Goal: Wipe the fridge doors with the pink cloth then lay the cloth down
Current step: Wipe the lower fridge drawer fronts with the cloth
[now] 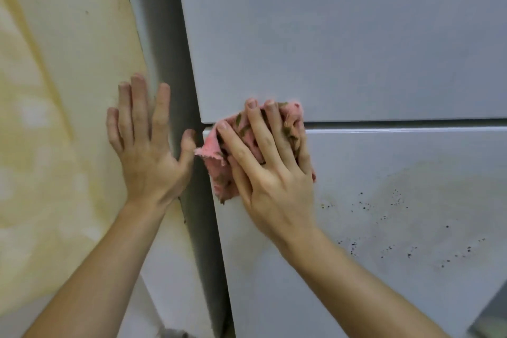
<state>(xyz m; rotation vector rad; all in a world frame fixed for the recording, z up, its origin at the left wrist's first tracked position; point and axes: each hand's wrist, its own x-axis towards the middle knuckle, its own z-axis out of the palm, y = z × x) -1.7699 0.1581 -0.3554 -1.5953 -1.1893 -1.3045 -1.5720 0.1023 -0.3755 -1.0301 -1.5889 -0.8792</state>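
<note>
The pink cloth (219, 173), soiled with brown marks, is bunched against the white fridge at the gap between the upper door (343, 44) and the lower door (384, 228), near their left corners. My right hand (271, 170) presses it flat there with spread, straight fingers. My left hand (148, 143) lies flat with straight fingers on the fridge's left side and the wall beside it, its thumb close to the cloth's edge. Dark specks and a faint stain mark the lower door to the right of my right hand.
A yellow-stained wall (55, 118) runs along the left. The fridge's grey side panel (170, 77) lies between wall and doors. A dark object corner (491, 318) shows at the bottom right.
</note>
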